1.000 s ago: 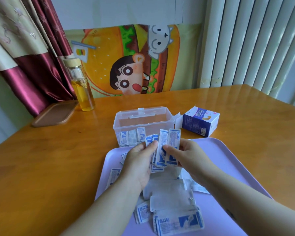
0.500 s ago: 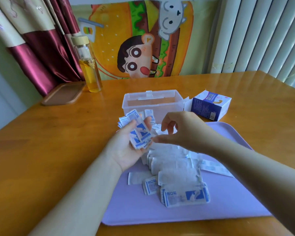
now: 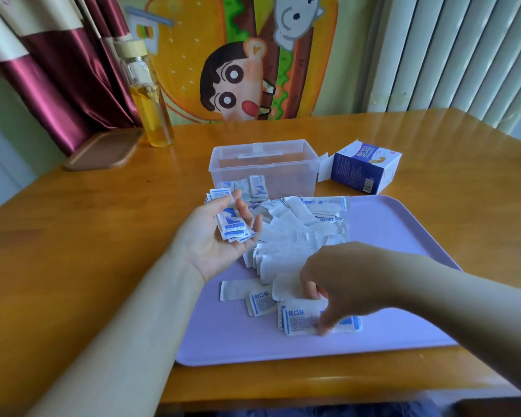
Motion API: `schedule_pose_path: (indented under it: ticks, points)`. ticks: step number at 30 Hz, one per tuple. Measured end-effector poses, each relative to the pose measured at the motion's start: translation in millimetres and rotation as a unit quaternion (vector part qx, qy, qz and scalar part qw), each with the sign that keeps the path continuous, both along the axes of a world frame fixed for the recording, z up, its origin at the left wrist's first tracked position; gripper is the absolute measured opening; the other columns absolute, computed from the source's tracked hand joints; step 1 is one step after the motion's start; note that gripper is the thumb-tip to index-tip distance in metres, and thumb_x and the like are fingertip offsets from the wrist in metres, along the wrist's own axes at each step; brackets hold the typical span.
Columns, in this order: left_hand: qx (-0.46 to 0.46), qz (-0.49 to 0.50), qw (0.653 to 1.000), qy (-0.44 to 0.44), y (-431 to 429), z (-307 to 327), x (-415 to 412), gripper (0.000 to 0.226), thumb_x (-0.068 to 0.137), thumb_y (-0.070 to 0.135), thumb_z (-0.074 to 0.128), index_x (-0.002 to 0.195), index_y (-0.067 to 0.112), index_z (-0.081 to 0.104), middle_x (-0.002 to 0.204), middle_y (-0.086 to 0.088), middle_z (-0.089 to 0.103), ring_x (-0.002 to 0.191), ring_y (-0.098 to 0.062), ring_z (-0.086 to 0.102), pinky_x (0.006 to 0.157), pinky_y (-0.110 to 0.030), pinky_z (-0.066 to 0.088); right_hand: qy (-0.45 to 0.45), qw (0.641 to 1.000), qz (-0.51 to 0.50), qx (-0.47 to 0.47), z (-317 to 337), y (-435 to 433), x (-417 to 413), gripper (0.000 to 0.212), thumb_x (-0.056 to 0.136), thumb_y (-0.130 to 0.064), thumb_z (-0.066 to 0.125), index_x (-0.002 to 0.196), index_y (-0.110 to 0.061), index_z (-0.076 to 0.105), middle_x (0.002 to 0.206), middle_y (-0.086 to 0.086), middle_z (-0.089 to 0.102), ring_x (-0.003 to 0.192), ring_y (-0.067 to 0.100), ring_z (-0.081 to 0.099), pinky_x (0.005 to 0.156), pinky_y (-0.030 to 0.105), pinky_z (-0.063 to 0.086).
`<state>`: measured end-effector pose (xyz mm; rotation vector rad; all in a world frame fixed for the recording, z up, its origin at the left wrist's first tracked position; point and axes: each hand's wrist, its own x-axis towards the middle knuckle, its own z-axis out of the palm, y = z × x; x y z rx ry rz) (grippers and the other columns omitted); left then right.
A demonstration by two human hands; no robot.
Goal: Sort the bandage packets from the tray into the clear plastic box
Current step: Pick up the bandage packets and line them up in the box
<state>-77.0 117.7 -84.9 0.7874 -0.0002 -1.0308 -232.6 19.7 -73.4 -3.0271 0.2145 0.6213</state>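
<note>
A lilac tray (image 3: 397, 236) holds a heap of white-and-blue bandage packets (image 3: 295, 236). Behind it stands the clear plastic box (image 3: 283, 145), open, with a few packets (image 3: 257, 188) inside at its front wall. My left hand (image 3: 214, 245) hovers palm up over the tray's left edge, fingers curled round a small stack of packets (image 3: 232, 225). My right hand (image 3: 343, 281) reaches down to the tray's near side. Its fingers and thumb close on a large packet (image 3: 301, 320) that lies flat there.
A blue-and-white carton (image 3: 364, 170) lies to the right of the box. At the far left of the wooden table (image 3: 88, 236) stand a glass bottle of yellow liquid (image 3: 151, 109) and a brown wooden tray (image 3: 103, 150). Curtain and blinds are behind.
My right hand has let go of the stack and dropped from mid-tray to the near packets. My left hand turned palm up and keeps the stack. The view tilted down.
</note>
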Motion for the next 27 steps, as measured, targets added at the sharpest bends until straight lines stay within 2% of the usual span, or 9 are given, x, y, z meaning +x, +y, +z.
schedule_pose_path:
  ticks: [4, 6, 8, 9, 12, 14, 19, 24, 27]
  points:
    - [0.001, 0.017, 1.000, -0.011, 4.4, 0.0, 3.4, 0.027, 0.096, 0.014, 0.045, 0.120, 0.008, 0.056, 0.071, -0.001, 0.052, 0.053, -0.006, 0.049, 0.056, -0.023, 0.050, 0.007, 0.997, 0.002, 0.082, 4.4, -5.3, 0.8, 0.023, 0.077, -0.047, 0.069, 0.080, -0.026, 0.059, 0.086, -0.008, 0.061, 0.076, 0.011, 0.050, 0.069, 0.028, 0.044]
    - [0.010, 0.016, 0.999, -0.028, 5.2, -0.8, 5.5, 0.023, 0.096, 0.013, 0.045, 0.116, 0.010, 0.056, 0.067, 0.002, 0.049, 0.045, -0.004, 0.042, 0.046, -0.015, 0.041, -0.048, 0.986, -0.039, 0.156, 11.8, -19.6, 4.0, 0.035, 0.078, -0.046, 0.068, 0.061, -0.023, 0.049, 0.063, -0.010, 0.048, 0.059, 0.007, 0.040, 0.056, 0.021, 0.035]
    - [0.036, 0.000, 0.997, -0.063, 3.2, -2.3, 4.3, 0.016, 0.095, 0.014, 0.045, 0.106, 0.012, 0.057, 0.065, 0.004, 0.046, 0.039, -0.002, 0.035, 0.042, -0.013, 0.032, -0.133, 0.952, -0.133, 0.240, 14.4, -35.6, 7.7, 0.040, 0.078, -0.045, 0.069, 0.057, -0.017, 0.050, 0.054, -0.010, 0.039, 0.052, 0.006, 0.032, 0.049, 0.017, 0.027]
    - [0.049, -0.011, 0.995, -0.084, 1.2, -3.9, 1.6, 0.014, 0.095, 0.015, 0.047, 0.101, 0.013, 0.059, 0.066, 0.005, 0.045, 0.038, -0.002, 0.033, 0.041, -0.013, 0.030, -0.161, 0.914, -0.182, 0.325, 13.1, -41.1, 9.7, 0.034, 0.078, -0.042, 0.070, 0.063, -0.013, 0.058, 0.057, -0.006, 0.046, 0.055, 0.006, 0.037, 0.052, 0.014, 0.031]
    - [0.070, -0.065, 0.984, -0.152, -4.6, -8.0, -11.4, 0.013, 0.089, 0.021, 0.057, 0.087, 0.016, 0.068, 0.068, 0.003, 0.048, 0.039, -0.004, 0.030, 0.040, -0.015, 0.026, -0.174, 0.707, -0.287, 0.623, 0.3, -51.4, 17.3, 0.038, 0.070, -0.022, 0.067, 0.096, 0.005, 0.066, 0.097, 0.016, 0.069, 0.087, 0.020, 0.063, 0.083, 0.027, 0.054]
    - [0.083, -0.106, 0.969, -0.209, -7.5, -9.9, -21.1, 0.010, 0.081, 0.026, 0.064, 0.085, 0.019, 0.071, 0.066, 0.005, 0.052, 0.043, -0.004, 0.030, 0.040, -0.015, 0.026, -0.180, 0.646, -0.312, 0.673, -8.4, -52.2, 20.2, 0.036, 0.069, -0.018, 0.064, 0.098, 0.003, 0.067, 0.100, 0.015, 0.070, 0.091, 0.022, 0.065, 0.087, 0.029, 0.053]
    - [0.156, -0.082, 0.908, -0.379, -13.5, -14.3, -25.9, 0.009, 0.090, 0.014, 0.060, 0.081, 0.016, 0.061, 0.042, 0.012, 0.048, 0.038, -0.001, 0.043, 0.046, -0.019, 0.030, -0.216, 0.622, -0.343, 0.670, -19.4, -50.0, 25.2, 0.013, 0.085, -0.010, 0.059, 0.092, -0.007, 0.070, 0.093, 0.008, 0.073, 0.082, 0.016, 0.068, 0.082, 0.027, 0.054]
    - [0.161, -0.052, 0.901, -0.398, -19.2, -15.3, -26.1, 0.008, 0.089, 0.013, 0.061, 0.082, 0.017, 0.063, 0.040, 0.012, 0.050, 0.037, 0.000, 0.048, 0.042, -0.013, 0.034, -0.257, 0.585, -0.327, 0.696, -22.0, -47.6, 29.7, 0.027, 0.085, -0.006, 0.060, 0.111, -0.003, 0.064, 0.106, 0.013, 0.071, 0.096, 0.024, 0.068, 0.082, 0.031, 0.056]
    - [0.147, -0.048, 0.926, -0.344, -21.3, -18.4, -24.0, 0.005, 0.087, 0.014, 0.063, 0.086, 0.017, 0.067, 0.056, 0.008, 0.044, 0.041, -0.003, 0.038, 0.047, -0.018, 0.030, -0.257, 0.566, -0.319, 0.715, -20.1, -45.8, 30.6, 0.031, 0.080, -0.010, 0.061, 0.110, -0.004, 0.065, 0.104, 0.014, 0.071, 0.093, 0.023, 0.068, 0.081, 0.032, 0.057]
